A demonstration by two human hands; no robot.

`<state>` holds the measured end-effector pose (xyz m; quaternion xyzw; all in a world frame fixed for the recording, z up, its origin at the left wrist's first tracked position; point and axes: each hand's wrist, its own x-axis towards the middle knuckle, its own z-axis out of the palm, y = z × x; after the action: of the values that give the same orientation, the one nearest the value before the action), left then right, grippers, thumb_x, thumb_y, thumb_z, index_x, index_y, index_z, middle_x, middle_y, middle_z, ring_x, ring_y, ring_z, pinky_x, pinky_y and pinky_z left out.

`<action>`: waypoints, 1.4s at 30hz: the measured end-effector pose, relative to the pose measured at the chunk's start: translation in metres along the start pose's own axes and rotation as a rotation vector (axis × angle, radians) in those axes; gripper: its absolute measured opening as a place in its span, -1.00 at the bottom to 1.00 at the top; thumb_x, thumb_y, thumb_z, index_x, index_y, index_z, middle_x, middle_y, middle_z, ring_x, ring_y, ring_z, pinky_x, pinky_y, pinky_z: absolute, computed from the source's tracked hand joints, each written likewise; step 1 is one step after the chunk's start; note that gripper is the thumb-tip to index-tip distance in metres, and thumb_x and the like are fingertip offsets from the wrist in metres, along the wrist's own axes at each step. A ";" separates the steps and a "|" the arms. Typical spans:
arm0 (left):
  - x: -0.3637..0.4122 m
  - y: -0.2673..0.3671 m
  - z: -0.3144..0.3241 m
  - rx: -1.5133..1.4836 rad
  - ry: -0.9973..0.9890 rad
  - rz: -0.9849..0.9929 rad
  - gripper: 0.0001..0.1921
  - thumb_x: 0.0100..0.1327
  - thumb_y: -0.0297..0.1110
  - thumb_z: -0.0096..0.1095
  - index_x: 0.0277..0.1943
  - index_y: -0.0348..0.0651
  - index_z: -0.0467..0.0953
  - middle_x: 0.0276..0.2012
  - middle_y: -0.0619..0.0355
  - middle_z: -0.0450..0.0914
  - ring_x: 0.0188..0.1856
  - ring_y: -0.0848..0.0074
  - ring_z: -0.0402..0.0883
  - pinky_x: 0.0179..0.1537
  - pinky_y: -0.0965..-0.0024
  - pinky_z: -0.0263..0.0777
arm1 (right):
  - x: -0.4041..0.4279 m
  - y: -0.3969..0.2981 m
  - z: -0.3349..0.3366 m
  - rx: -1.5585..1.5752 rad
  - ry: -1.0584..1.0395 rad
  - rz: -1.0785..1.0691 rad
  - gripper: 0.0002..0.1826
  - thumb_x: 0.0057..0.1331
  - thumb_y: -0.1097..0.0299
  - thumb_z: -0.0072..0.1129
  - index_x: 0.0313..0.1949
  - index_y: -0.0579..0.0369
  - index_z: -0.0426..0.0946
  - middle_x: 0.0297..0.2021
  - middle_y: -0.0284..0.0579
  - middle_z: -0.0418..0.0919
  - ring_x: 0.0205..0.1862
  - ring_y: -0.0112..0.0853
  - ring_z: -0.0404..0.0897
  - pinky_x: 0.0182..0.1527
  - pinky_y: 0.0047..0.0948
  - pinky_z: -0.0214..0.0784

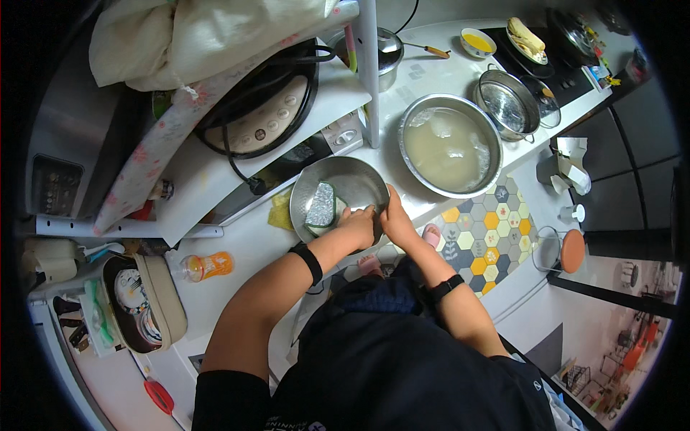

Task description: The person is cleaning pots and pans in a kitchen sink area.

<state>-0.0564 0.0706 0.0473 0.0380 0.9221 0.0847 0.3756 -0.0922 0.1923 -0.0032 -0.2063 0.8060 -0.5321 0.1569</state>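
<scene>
A hammered stainless-steel basin [372, 180] is in front of me at the counter's edge. My right hand [398, 218] grips its right rim, thumb toward the inside. My left hand [357, 225] reaches over the near rim into the basin, fingers apart, with the fingertips low inside. Beside those fingertips lies a silvery scrubbing cloth [322, 204] with a dark green edge. A pale layer or second cloth shows under it, partly hidden by my left hand.
A larger steel basin [444, 151] of cloudy water stands right of mine, near a steel pot [506, 102]. A yellow cloth [280, 211] touches my basin's left side. A shelf post [370, 75] rises behind. At left are an orange-labelled bottle [207, 266] and a dish box [167, 301].
</scene>
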 end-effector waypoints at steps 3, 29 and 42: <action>0.011 -0.015 -0.020 -0.035 -0.125 -0.127 -0.31 0.10 -0.36 -0.03 0.30 -0.30 -0.05 0.26 0.01 0.16 0.25 0.33 0.20 0.24 0.14 -0.09 | -0.001 -0.003 -0.001 -0.001 -0.005 -0.010 -0.36 0.09 0.61 -0.18 0.20 0.36 -0.06 0.13 0.38 0.11 0.18 0.08 0.18 0.21 -0.27 0.04; 0.010 -0.036 0.006 -0.082 -0.001 -0.266 -0.31 0.13 -0.25 -0.09 0.33 -0.19 -0.07 0.38 0.19 -0.17 0.34 0.38 0.01 0.28 0.03 -0.20 | -0.001 -0.003 -0.002 0.023 -0.010 0.053 -0.37 0.10 0.62 -0.18 0.21 0.36 -0.05 0.14 0.35 0.11 0.19 0.06 0.17 0.22 -0.28 0.04; 0.013 -0.046 0.005 -0.089 0.077 -0.229 -0.31 0.14 -0.23 -0.02 0.31 -0.24 -0.04 0.36 0.17 -0.09 0.32 0.34 0.04 0.26 -0.03 -0.17 | -0.001 -0.008 0.000 0.005 -0.003 0.054 -0.37 0.11 0.60 -0.19 0.21 0.32 -0.05 0.12 0.37 0.13 0.17 0.08 0.20 0.20 -0.26 0.07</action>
<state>-0.0628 0.0280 0.0266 -0.0876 0.9295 0.0833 0.3486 -0.0896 0.1899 0.0041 -0.1849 0.8097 -0.5294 0.1730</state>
